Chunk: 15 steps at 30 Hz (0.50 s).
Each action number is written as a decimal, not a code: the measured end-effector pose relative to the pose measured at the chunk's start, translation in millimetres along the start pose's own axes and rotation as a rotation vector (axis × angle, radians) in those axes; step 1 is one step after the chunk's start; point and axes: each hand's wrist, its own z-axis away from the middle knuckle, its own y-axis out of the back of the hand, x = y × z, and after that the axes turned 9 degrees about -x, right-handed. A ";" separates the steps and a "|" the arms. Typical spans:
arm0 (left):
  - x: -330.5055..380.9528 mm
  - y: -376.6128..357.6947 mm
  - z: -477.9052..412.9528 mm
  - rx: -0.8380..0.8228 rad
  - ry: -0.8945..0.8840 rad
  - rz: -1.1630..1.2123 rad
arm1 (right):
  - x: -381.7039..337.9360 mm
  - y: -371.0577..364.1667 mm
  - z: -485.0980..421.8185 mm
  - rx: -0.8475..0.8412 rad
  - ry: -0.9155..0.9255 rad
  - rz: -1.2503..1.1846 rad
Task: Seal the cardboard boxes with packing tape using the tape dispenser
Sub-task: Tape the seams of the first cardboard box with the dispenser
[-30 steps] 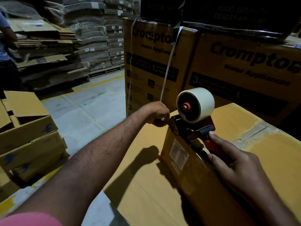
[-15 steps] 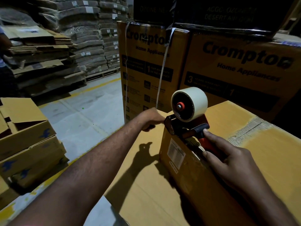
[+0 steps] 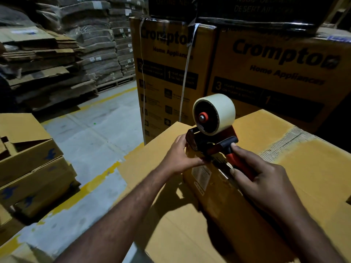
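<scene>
A small brown cardboard box [image 3: 212, 188] with a white label lies on a large flat carton [image 3: 313, 168]. The tape dispenser [image 3: 212, 141], red and black with a cream tape roll [image 3: 223, 111] on top, sits at the small box's far end. My right hand [image 3: 264, 179] grips its red handle. My left hand [image 3: 180, 156] holds the box's far corner just below the dispenser's front, thumb up by the black nose and fingers curled round the edge. The blade and tape end are hidden behind my left hand.
Tall yellow printed cartons [image 3: 275, 73] with white strapping stand right behind the work surface. Open brown boxes [image 3: 32, 168] are stacked at the left. Flattened cardboard piles [image 3: 41, 69] and pallets fill the back left across a grey floor [image 3: 91, 141] with yellow lines.
My left hand has drawn back from beyond the dispenser's nose and now grips the box corner under it. The dispenser and my right hand have hardly moved.
</scene>
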 end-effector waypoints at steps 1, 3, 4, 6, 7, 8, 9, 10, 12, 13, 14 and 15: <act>0.2 0.0 -0.8 0.012 0.016 0.005 | -0.2 0.9 -0.6 -0.006 -0.003 -0.003; 0.9 -2.8 0.4 -0.024 0.047 0.035 | -0.7 3.4 -2.3 -0.010 -0.011 -0.015; 1.3 -7.0 2.3 -0.053 0.073 0.050 | -1.3 4.4 -3.0 -0.014 -0.013 -0.020; 6.2 -19.7 5.9 -0.066 0.146 0.072 | -2.5 5.1 -3.7 -0.025 -0.001 0.008; 9.0 -25.5 6.4 -0.053 0.172 0.098 | -2.7 4.9 -3.7 -0.028 0.008 0.037; 11.5 -29.9 6.0 -0.039 0.186 0.135 | -2.7 4.7 -3.7 -0.030 0.014 0.062; 12.6 -33.0 5.1 -0.030 0.190 0.182 | -3.0 4.8 -3.7 -0.032 0.013 0.080; 13.1 -34.5 4.1 -0.027 0.185 0.235 | -3.5 5.4 -4.0 -0.035 0.008 0.090; 12.7 -35.4 1.7 -0.014 0.162 0.357 | -6.5 7.1 -6.1 -0.045 0.002 0.100; 12.0 -35.0 -0.4 0.000 0.153 0.415 | -8.6 7.5 -8.3 -0.056 -0.002 0.112; 11.1 -34.3 -3.3 0.016 0.146 0.455 | -11.7 7.3 -11.1 -0.068 -0.009 0.134; 9.7 -33.1 -7.9 0.026 0.140 0.477 | -15.5 6.5 -14.7 -0.079 -0.018 0.162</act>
